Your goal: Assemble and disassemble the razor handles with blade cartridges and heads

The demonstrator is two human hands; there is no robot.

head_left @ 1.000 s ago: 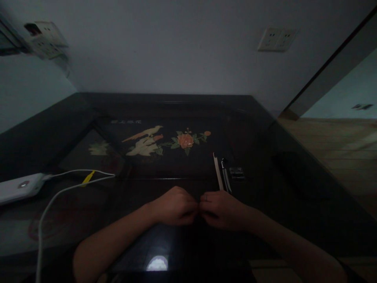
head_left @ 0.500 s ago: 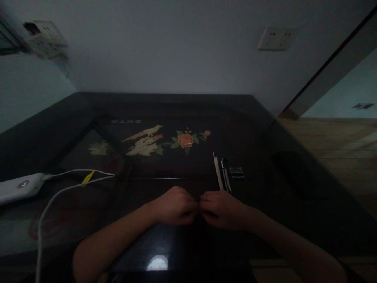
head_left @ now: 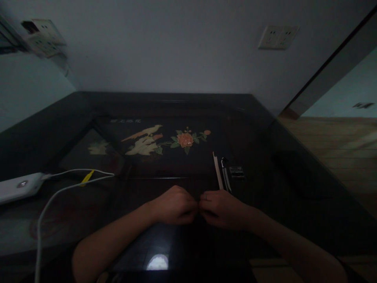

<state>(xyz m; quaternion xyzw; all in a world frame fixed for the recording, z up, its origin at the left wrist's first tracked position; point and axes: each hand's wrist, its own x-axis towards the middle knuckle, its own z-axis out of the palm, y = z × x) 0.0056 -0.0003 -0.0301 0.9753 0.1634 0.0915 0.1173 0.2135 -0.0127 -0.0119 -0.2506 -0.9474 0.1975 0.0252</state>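
Observation:
My left hand (head_left: pixel 178 206) is closed, fingers curled in, over the near part of a dark glossy table (head_left: pixel 165 186). Fingertip to fingertip with it is my right hand (head_left: pixel 222 208), also curled closed, with a ring on one finger. Whatever may be pinched between them is hidden by the fingers. Just beyond my right hand lie a slim pale stick (head_left: pixel 217 169) and a thin black-and-silver tool (head_left: pixel 226 175), whose near ends the hand covers. Beside them is a small clear flat piece with dark bands (head_left: pixel 237 173), its kind unclear.
At the left lies a white power strip or charger-like block (head_left: pixel 22 186) with a white cable (head_left: pixel 48 204) bearing a yellow tag (head_left: pixel 87 178). A flower-and-bird inlay (head_left: pixel 185 140) decorates the tabletop. A dark flat object (head_left: pixel 297 173) lies right. Wall sockets (head_left: pixel 278 37) sit above the table.

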